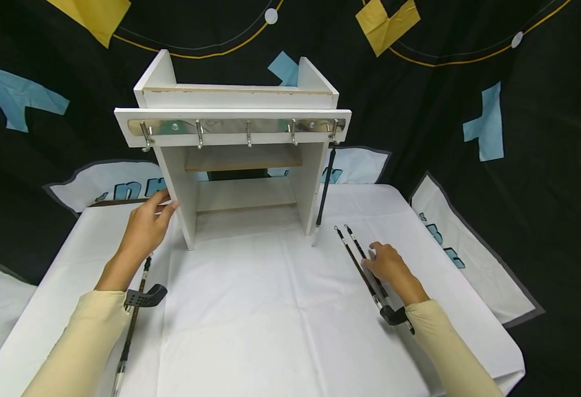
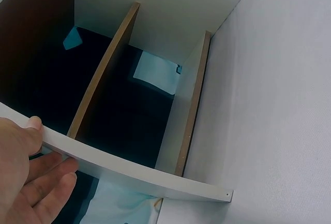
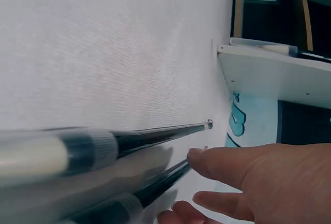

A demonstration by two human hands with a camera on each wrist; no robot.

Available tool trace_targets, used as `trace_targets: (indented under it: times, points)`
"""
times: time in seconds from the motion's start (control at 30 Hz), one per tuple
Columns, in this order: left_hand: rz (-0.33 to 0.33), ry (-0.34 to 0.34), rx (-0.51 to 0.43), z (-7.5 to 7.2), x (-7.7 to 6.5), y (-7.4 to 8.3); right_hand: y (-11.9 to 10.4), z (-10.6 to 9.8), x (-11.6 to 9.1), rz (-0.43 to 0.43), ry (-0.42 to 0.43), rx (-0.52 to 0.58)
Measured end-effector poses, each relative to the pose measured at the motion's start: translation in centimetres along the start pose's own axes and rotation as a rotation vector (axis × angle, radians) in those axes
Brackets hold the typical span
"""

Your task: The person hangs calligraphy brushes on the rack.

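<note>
My left hand (image 1: 146,226) touches the left side panel (image 1: 176,190) of a white wooden shelf unit (image 1: 248,193). In the left wrist view, the thumb rests at the panel's edge, with loosely bent fingers on its outer face. Over the table, my right hand (image 1: 389,267) reaches beside two dark-handled brushes, apparently calligraphy brushes. Its thumb is at the handle of the right brush (image 1: 357,243), fingers spread around it without a visible grip. Parallel to that lies the left brush (image 1: 356,263); a cream tip under a clear cap shows in the right wrist view.
A metal hook rail (image 1: 221,127) runs across the shelf's front. From its rightmost hook hangs another brush (image 1: 325,187). One more brush (image 1: 130,333) lies under my left forearm on the white-covered table (image 1: 251,331). A black curtain (image 1: 558,165) stands behind.
</note>
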State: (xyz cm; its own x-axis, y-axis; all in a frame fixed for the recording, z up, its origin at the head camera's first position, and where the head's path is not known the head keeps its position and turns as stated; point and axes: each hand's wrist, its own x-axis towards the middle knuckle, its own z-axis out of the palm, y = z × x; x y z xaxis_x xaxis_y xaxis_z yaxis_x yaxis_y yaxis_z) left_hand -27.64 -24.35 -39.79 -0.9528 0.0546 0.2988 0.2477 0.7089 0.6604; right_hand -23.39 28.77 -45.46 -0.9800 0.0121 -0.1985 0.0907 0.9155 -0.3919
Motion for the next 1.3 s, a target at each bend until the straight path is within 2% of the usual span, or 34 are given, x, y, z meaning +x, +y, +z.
trace_targets:
  times: [0.3,0.47,0.7,0.97,1.3]
  points:
    - [0.002,-0.006,-0.004,0.1,0.0,-0.1,0.4,1.0,-0.7,-0.02,0.006,-0.012]
    - [0.019,0.001,-0.009,0.1,0.0,-0.1,0.2,1.3,-1.1,-0.016,0.031,-0.009]
    - [0.01,0.001,-0.011,0.1,0.1,0.0,-0.2,1.6,-1.6,-0.016,0.071,-0.005]
    - [0.003,0.003,-0.007,0.1,0.0,-0.1,-0.3,2.5,-1.4,-0.021,0.132,-0.014]
    - [0.008,0.003,-0.011,0.0,0.0,-0.1,-0.6,2.4,-1.4,-0.004,0.13,-0.006]
